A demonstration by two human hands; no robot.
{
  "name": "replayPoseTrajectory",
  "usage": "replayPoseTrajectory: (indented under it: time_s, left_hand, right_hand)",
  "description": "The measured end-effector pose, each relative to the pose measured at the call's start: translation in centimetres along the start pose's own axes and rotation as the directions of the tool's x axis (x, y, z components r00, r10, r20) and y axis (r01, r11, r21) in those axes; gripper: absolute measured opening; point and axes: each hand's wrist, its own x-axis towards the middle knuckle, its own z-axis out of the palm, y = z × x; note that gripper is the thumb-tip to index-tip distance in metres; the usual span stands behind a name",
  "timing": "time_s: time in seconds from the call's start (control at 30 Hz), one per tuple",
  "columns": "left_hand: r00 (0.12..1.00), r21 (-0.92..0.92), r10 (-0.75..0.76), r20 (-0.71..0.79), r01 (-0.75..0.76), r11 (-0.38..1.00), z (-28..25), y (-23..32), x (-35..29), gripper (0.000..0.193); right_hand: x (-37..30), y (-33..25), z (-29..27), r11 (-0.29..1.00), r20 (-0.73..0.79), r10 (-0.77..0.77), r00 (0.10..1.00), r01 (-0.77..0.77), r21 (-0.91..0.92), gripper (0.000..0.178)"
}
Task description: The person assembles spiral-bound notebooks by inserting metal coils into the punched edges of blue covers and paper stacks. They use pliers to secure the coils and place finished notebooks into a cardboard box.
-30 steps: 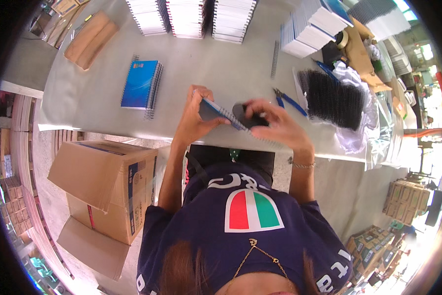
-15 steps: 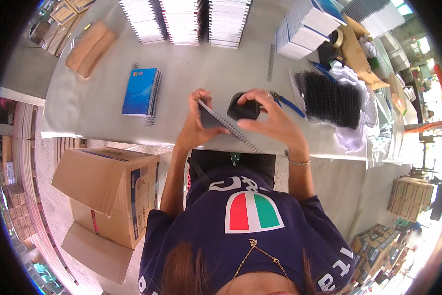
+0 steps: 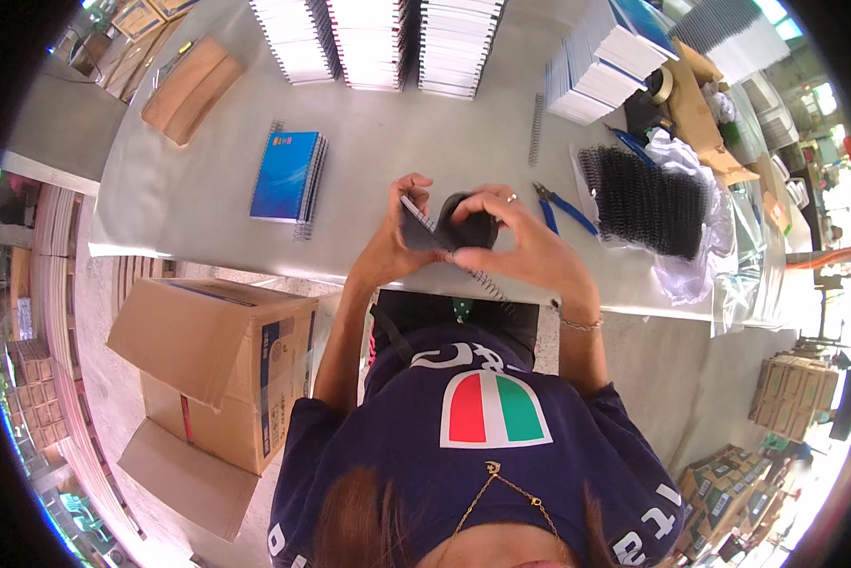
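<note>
My left hand (image 3: 400, 237) is closed round a dark-covered notebook (image 3: 416, 232), held on edge above the near side of the table. A wire spiral (image 3: 488, 281) runs along the notebook's edge and sticks out past its lower end. In my right hand (image 3: 529, 241) is a black round object (image 3: 469, 227), its kind unclear, gripped between thumb and fingers. It rests against the spiral edge, hiding part of it. Just right of that hand lie cutting pliers (image 3: 567, 210) with blue handles. Left of my hands, blue spiral notebooks (image 3: 286, 178) lie stacked, coil ends jutting out.
Tall stacks of bound notebooks (image 3: 368, 47) line the back, with loose book blocks (image 3: 591, 80) to their right. A single coil (image 3: 536, 130) lies near a pile of black coils (image 3: 643, 201) on white wrapping. A wooden block (image 3: 190, 92) sits far left; an open cardboard box (image 3: 222, 369) stands below.
My right hand has brought the black round object left, against the notebook's spiral edge. It was apart from it before. The whole view has shifted slightly.
</note>
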Motion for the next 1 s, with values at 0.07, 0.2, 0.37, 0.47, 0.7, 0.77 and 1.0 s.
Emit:
replayPoseTrajectory:
  time_s: [0.07, 0.2, 0.37, 0.47, 0.7, 0.77, 1.0]
  left_hand:
    - [0.999, 0.012, 0.031, 0.029, -0.031, 0.999, -0.2, -0.3, 0.1, 0.102]
    - [0.999, -0.016, -0.015, 0.031, 0.016, 1.0, 0.0, 0.4, -0.2, 0.098]
    - [0.999, -0.121, -0.018, 0.047, 0.023, 0.992, -0.1, 0.0, -0.1, 0.096]
    - [1.0, -0.114, 0.027, -0.001, -0.027, 0.993, 0.2, 0.2, -0.1, 0.091]
    - [0.95, 0.055, 0.035, -0.311, -0.019, 0.998, 3.2, 0.4, -0.6, 0.061]
    - [0.928, 0.024, 0.048, -0.37, -0.042, 0.999, 3.9, -0.1, -1.1, 0.051]
    - [0.933, 0.024, -0.01, -0.359, 0.019, 1.0, 3.1, 1.0, -1.9, 0.025]
  right_hand:
    - [-0.6, -0.7, -0.1, 0.994, 0.061, -0.084, 0.995, 0.087, -0.059, 0.042]
    - [-0.3, -1.2, -0.2, 0.99, 0.087, -0.077, 0.993, 0.066, 0.123, 0.041]
    - [0.8, -1.0, -0.3, 0.997, 0.109, -0.073, 0.991, 0.073, 0.001, 0.042]
    - [2.1, 0.7, 0.2, 0.997, -0.035, -0.063, 0.997, 0.062, -0.042, 0.044]
    - [2.0, 7.1, -1.8, 0.987, -0.551, -0.104, 0.828, 0.017, -0.161, 0.054]
    - [-0.8, 9.5, -3.7, 0.975, -0.551, 0.016, 0.835, -0.136, -0.178, 0.056]
    - [-6.2, 10.7, 0.4, 0.696, -0.696, -0.058, 0.716, -0.47, -0.542, 0.058]
